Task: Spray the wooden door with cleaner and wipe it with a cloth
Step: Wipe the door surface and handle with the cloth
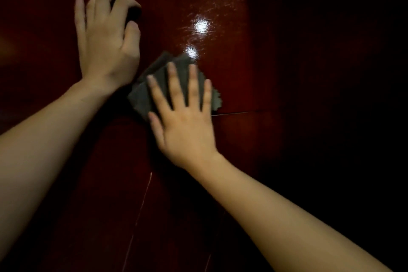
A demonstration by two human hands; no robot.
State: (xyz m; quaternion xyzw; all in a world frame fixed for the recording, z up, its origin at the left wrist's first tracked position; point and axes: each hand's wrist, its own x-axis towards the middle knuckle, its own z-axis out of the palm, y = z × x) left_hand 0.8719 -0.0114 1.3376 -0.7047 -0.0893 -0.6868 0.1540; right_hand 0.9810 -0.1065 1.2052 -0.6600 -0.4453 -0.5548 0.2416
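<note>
At centre frame, the right hand (185, 132) lies flat with its fingers (174, 81) straight and spread, pressing a folded grey cloth (141, 97) against the wooden door (242, 143). The cloth protrudes beyond the fingertips and to both sides of the hand.

Up and to the left, the left hand (106, 44) is against the door, its wrist just beside the cloth. Its two outer fingers are extended; the index finger, middle finger and thumb are curled around a dark shape (132, 14). Whether that is a held object or shadow cannot be determined.

The door is glossy dark red. Bright light reflections (201, 26) appear above the cloth, and a thin horizontal seam (234, 113) runs rightward from the right hand.
</note>
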